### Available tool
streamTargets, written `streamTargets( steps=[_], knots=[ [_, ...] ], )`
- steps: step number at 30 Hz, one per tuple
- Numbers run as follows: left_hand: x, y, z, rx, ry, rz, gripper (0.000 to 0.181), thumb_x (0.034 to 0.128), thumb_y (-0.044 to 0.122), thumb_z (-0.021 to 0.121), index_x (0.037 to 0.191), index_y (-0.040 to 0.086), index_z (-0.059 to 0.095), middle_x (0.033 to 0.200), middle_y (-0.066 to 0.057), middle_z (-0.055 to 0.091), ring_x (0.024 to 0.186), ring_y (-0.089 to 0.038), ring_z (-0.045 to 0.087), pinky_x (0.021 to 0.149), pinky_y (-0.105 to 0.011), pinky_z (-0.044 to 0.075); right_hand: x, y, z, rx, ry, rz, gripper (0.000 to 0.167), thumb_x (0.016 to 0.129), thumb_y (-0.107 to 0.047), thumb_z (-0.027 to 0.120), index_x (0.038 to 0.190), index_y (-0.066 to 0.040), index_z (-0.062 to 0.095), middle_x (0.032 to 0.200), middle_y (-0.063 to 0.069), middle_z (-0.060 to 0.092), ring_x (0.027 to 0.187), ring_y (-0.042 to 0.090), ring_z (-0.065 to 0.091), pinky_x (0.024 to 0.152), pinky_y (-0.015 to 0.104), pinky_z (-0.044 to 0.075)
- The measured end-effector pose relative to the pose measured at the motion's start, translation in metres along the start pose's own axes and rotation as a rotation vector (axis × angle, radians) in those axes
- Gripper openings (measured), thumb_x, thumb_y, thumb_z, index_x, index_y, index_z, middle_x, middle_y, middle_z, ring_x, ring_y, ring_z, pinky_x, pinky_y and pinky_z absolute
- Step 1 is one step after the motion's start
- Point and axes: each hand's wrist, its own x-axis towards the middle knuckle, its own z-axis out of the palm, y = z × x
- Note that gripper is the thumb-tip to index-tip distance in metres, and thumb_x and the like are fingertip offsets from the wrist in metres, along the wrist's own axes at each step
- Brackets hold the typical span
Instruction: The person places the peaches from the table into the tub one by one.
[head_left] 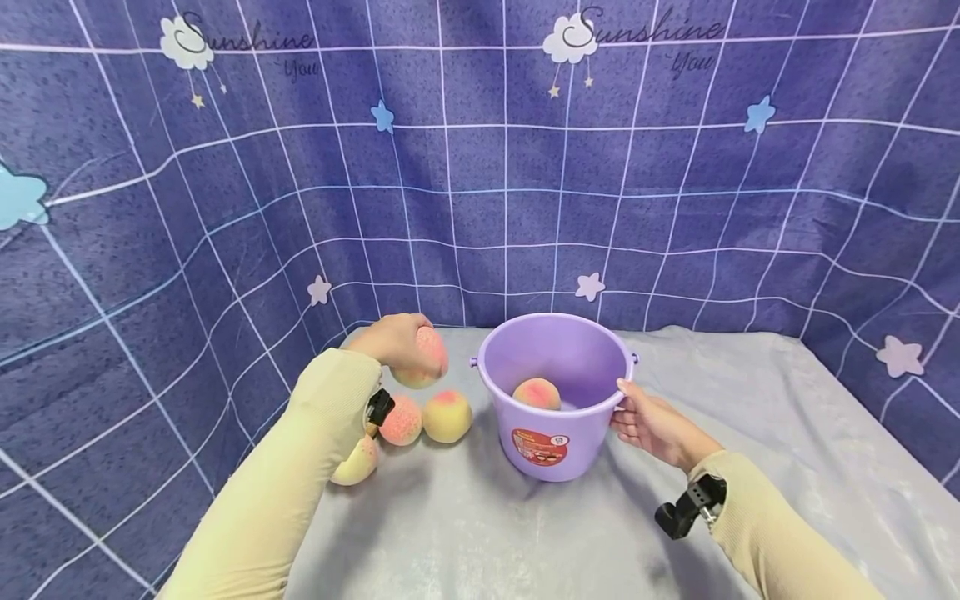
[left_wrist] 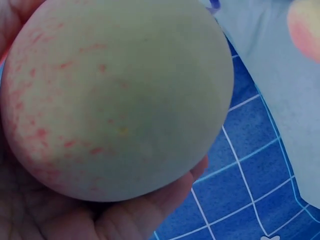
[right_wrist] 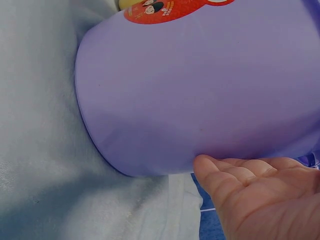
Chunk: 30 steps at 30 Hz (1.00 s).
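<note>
Nearest us in the head view, the left sleeve (head_left: 255, 500) and right sleeve (head_left: 780, 517) reach in from 7 and 5 o'clock. We see the left hand (head_left: 393, 337) grasping a held peach (head_left: 431, 343) at the purple bucket's (head_left: 588, 442) 10 o'clock; the right hand (head_left: 660, 427) grips its rim at 4 o'clock. We count five peaches: one held, one inner peach (head_left: 537, 393) inside the bucket, and three loose, a yellow peach (head_left: 447, 417), a pink peach (head_left: 401, 419) and a pale peach (head_left: 355, 463), toward 8 and 9 o'clock. One bucket.

In the left wrist view, we judge the held peach light, firm and smooth enough to slip, best cupped round its widest part.

In the right wrist view, fingers lie along the bucket's wall at 5 o'clock; we expect stiff, light plastic, best held by the rim.
</note>
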Motion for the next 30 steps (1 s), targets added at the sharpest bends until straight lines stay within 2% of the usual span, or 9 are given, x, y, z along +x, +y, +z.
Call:
streamTargets(
  steps=[6, 11, 19, 30],
  knots=[
    [0.005, 0.01, -0.001, -0.007, 0.001, 0.022, 0.061, 0.0664, 0.031, 0.074, 0.117, 0.0, 0.059, 0.104, -0.013, 0.064, 0.094, -0.027, 0.059, 0.082, -0.039, 0.049, 0.001, 0.002, 0.001, 0.011, 0.006, -0.003, 0.083, 0.101, -0.046, 0.022, 0.139, 0.024, 0.001, 0.143, 0.044, 0.006, 0.135, 0.051, 0.014, 0.11, 0.053, 0.017],
    [0.008, 0.016, -0.003, 0.007, -0.041, -0.008, 0.062, 0.0667, 0.033, 0.074, 0.118, 0.003, 0.059, 0.104, -0.011, 0.064, 0.093, -0.025, 0.058, 0.081, -0.037, 0.048, 0.0, 0.003, 0.0, -0.001, 0.005, -0.006, 0.084, 0.101, -0.048, 0.022, 0.139, 0.024, 0.002, 0.144, 0.044, 0.007, 0.135, 0.05, 0.015, 0.11, 0.053, 0.018],
    [0.011, 0.027, -0.005, 0.048, -0.117, 0.001, 0.073, 0.0669, 0.038, 0.072, 0.129, 0.003, 0.054, 0.116, -0.013, 0.061, 0.1, -0.025, 0.055, 0.085, -0.038, 0.047, -0.001, 0.0, 0.001, -0.004, 0.0, -0.012, 0.083, 0.101, -0.047, 0.022, 0.139, 0.024, 0.001, 0.144, 0.044, 0.007, 0.135, 0.051, 0.015, 0.11, 0.053, 0.017],
    [0.017, 0.051, -0.006, -0.001, -0.136, 0.015, 0.062, 0.0673, 0.039, 0.072, 0.12, 0.008, 0.059, 0.109, -0.007, 0.062, 0.096, -0.021, 0.055, 0.081, -0.033, 0.047, -0.001, 0.0, 0.001, -0.007, 0.001, -0.013, 0.083, 0.101, -0.047, 0.022, 0.14, 0.023, 0.001, 0.144, 0.044, 0.007, 0.135, 0.051, 0.014, 0.11, 0.053, 0.018]
  ],
)
